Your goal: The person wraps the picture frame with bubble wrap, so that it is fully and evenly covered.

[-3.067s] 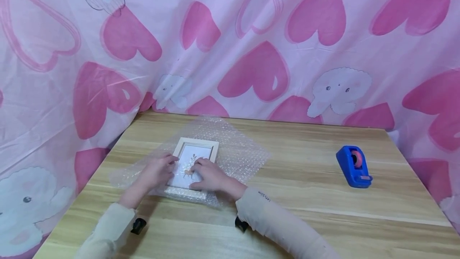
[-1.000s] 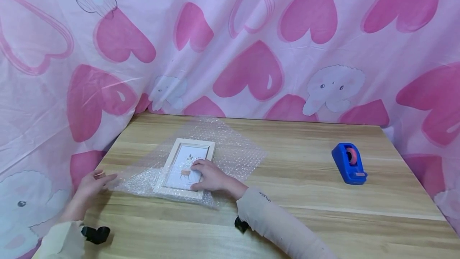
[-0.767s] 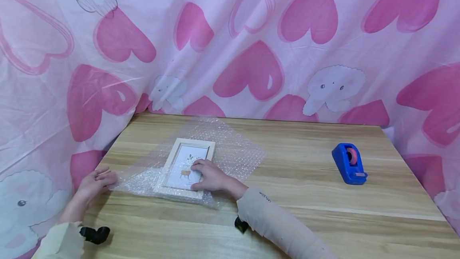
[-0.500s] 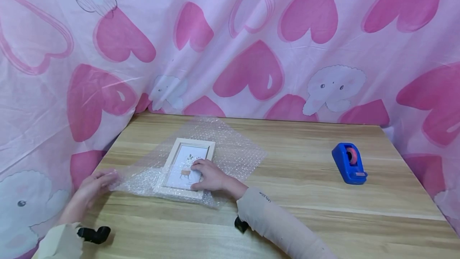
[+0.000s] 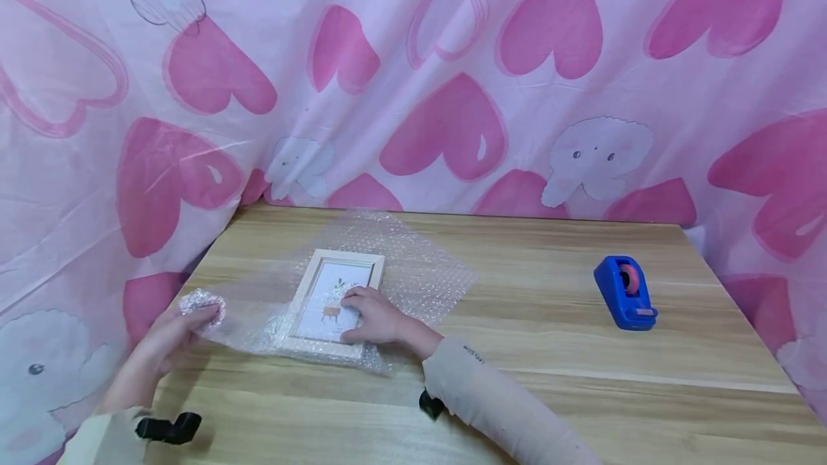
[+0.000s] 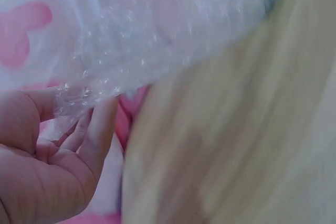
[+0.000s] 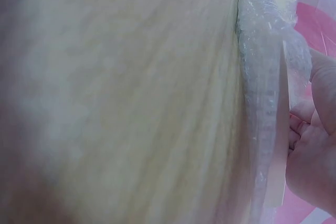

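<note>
A white-bordered picture frame [image 5: 323, 293] with a small drawing lies face up on a sheet of bubble wrap [image 5: 426, 271] spread over the table. My left hand [image 5: 164, 339] pinches the left corner of that sheet and holds it raised off the table. In the left wrist view, the lifted bubble wrap [image 6: 142, 51] runs from between thumb and fingers of the hand [image 6: 52, 177]. My right hand [image 5: 381, 318] rests on the face of the frame, fingers bent. From the right wrist, the frame's edge [image 7: 280, 150] shows beside the hand [image 7: 310, 166].
A blue tape dispenser [image 5: 625, 293] with a pink roll stands to the right on the wood-grain table [image 5: 530, 350]. A pink heart-patterned cloth [image 5: 439, 128] hangs behind and along both sides. Black wrist cameras [image 5: 169, 428] sit at the sleeves.
The left hand has gone from the frame to the wrap's left corner, taken hold of it and lifted it. The right hand has stayed on the frame. The head view has shifted slightly.
</note>
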The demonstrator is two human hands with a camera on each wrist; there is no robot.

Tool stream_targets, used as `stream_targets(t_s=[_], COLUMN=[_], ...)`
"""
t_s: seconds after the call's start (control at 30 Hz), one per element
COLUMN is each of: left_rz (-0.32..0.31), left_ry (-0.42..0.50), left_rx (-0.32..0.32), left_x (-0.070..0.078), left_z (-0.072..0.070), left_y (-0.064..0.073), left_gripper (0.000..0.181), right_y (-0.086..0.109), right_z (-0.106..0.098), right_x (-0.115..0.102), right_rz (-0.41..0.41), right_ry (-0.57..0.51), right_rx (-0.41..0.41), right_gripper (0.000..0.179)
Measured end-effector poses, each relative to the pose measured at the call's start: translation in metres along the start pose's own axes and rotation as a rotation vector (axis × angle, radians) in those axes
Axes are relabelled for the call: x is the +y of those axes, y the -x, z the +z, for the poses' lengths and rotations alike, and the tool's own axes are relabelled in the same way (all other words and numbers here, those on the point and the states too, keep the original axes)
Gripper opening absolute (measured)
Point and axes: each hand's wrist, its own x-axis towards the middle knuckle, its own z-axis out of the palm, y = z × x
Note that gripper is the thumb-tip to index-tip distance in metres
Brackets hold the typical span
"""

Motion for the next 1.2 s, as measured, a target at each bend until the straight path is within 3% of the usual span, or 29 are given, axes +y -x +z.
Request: stream_targets(t_s=[0.17,0.3,0.43,0.53,0.6,0.87,1.2], left_rz=[0.128,0.155,0.152,0.130,0.104,0.103,0.093], left_ry=[0.029,0.013,-0.124,-0.261,-0.298,-0.356,-0.385], left_rx=[-0.052,-0.061,-0.062,-0.058,-0.056,-0.031,0.023], left_x=[0.016,0.027,0.032,0.031,0.028,0.012,-0.002], left_z=[0.029,0.057,0.084,0.102,0.111,0.131,0.139], left_y=[0.003,0.002,-0.002,-0.007,-0.011,-0.021,-0.026], left_gripper=[0.025,0.026,0.016,0.029,0.036,0.030,0.026], right_y=[-0.001,-0.001,-0.001,-0.001,-0.002,-0.004,-0.005], right_z=[-0.001,-0.004,-0.004,-0.004,-0.003,-0.001,-0.001], right_x=[-0.001,-0.001,-0.002,-0.003,-0.004,-0.002,-0.004], right_rz=[-0.004,-0.013,-0.018,-0.014,-0.010,0.004,0.014], right_ry=[0.001,-0.007,-0.015,-0.019,-0.011,0.011,-0.002], right_rx=[-0.010,-0.022,-0.017,-0.009,-0.002,0.002,0.010], right_gripper=[0.061,0.060,0.059,0.058,0.057,0.056,0.056])
